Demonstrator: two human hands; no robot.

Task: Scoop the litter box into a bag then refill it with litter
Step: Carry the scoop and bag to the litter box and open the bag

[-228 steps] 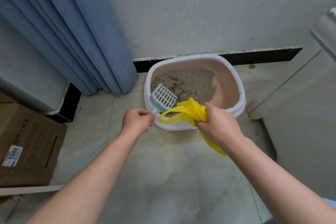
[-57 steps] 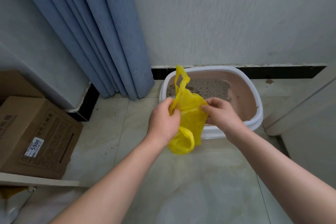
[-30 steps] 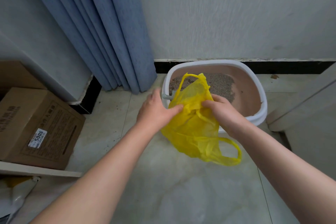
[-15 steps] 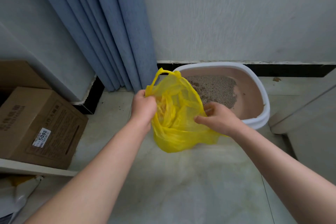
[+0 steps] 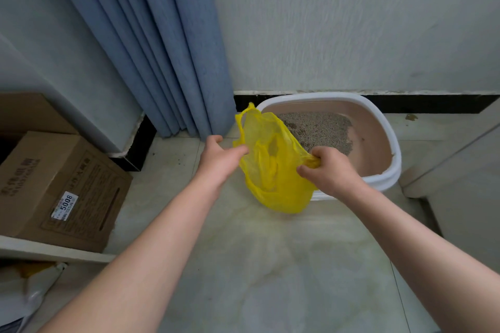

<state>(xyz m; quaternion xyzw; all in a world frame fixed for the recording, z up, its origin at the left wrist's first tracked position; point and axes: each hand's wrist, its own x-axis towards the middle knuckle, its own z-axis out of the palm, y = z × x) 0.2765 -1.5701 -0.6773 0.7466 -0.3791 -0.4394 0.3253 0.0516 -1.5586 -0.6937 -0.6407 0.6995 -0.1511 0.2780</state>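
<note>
Overhead, the scene is being framed by the pale wall (image 5: 351, 21) and the blue curtain (image 5: 151, 43), whose folds are hanging down to the tiled floor (image 5: 257, 265). A cardboard box (image 5: 62, 186) is being kept on a low shelf at the left, well apart from the work. The litter box (image 5: 389, 138) is being left against the base of the wall, probably so that it stays within easy reach; grey litter (image 5: 316, 130) is lying heaped toward its far left part, while the pink bottom is being left bare on the right. No scoop is being shown in this view.

Just in front of the litter box, partly overlapping its near left rim, the yellow bag (image 5: 270, 170) is being held up off the floor between both hands. Its mouth is being pulled apart, seemingly so that it stands open for the scooped waste. The left hand (image 5: 219, 162) is being closed on the bag's left edge, though the exact pinch is hidden behind the plastic. The right hand (image 5: 330, 170) is being closed in a fist round a bunched part of the bag's right edge. One handle loop is being left standing at the top. Scooping is judged not yet begun.
</note>
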